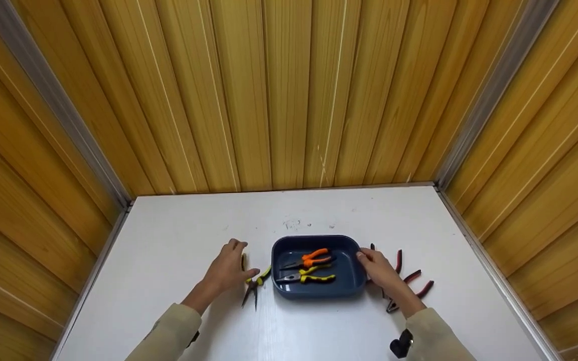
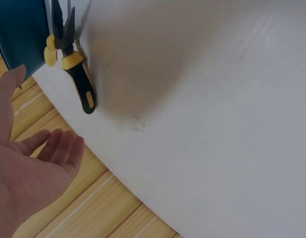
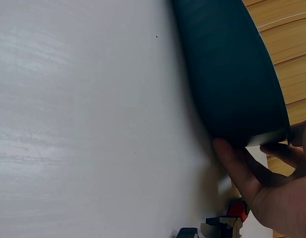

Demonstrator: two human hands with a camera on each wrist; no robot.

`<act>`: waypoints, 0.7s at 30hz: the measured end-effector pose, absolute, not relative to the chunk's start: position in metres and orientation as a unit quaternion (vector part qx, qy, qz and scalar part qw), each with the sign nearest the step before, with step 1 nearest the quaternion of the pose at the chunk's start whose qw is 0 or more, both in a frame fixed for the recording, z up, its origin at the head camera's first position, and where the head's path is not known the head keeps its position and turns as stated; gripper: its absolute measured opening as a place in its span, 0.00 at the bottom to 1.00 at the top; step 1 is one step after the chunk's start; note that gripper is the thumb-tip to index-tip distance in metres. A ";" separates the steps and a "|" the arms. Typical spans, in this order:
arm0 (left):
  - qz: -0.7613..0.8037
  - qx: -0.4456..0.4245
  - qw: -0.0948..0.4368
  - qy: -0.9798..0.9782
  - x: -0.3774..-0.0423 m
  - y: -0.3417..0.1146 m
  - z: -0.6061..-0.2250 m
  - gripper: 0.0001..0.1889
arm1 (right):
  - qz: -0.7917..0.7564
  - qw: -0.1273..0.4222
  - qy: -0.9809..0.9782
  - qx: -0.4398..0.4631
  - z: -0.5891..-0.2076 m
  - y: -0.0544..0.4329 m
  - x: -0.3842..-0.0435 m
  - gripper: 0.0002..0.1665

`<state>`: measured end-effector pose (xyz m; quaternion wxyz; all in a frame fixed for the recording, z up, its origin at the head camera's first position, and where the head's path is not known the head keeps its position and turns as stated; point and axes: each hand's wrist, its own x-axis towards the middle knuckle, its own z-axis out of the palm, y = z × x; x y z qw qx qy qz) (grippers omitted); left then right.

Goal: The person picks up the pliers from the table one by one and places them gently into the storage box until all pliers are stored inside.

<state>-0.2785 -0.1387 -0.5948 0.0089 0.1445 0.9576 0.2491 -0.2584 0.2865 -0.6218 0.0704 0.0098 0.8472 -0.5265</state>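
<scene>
A dark blue rectangular tray (image 1: 319,294) stands in the middle of the white table. In it lie orange-handled long-nose pliers (image 1: 310,262) and yellow-and-black long-nose pliers (image 1: 317,278). My right hand (image 1: 384,271) grips the tray's right end; in the right wrist view, its fingers reach beneath the dark end wall (image 3: 237,79). To the left of the tray, my left hand (image 1: 226,268) has its fingers apart and holds nothing. Beside it, yellow-and-black long-nose pliers (image 2: 82,84) lie spread on the table, their jaws toward the front; in the head view the hand partly covers one handle.
Red-and-black-handled pliers (image 1: 425,289) lie to the right of the tray, partly hidden by the right hand and forearm. The white table (image 1: 193,215) meets wood-patterned walls (image 1: 289,100) at the back and on both sides.
</scene>
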 end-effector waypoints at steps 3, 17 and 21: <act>0.240 0.148 0.008 0.960 -0.276 -0.141 -0.596 0.45 | -0.528 0.075 0.846 0.011 -0.622 0.287 -0.257 0.25; 0.213 0.134 0.016 0.968 -0.265 -0.140 -0.608 0.41 | -0.527 0.080 0.846 0.012 -0.623 0.288 -0.259 0.28; 0.222 0.118 0.037 0.967 -0.260 -0.138 -0.616 0.43 | -0.523 0.087 0.848 0.011 -0.623 0.287 -0.258 0.30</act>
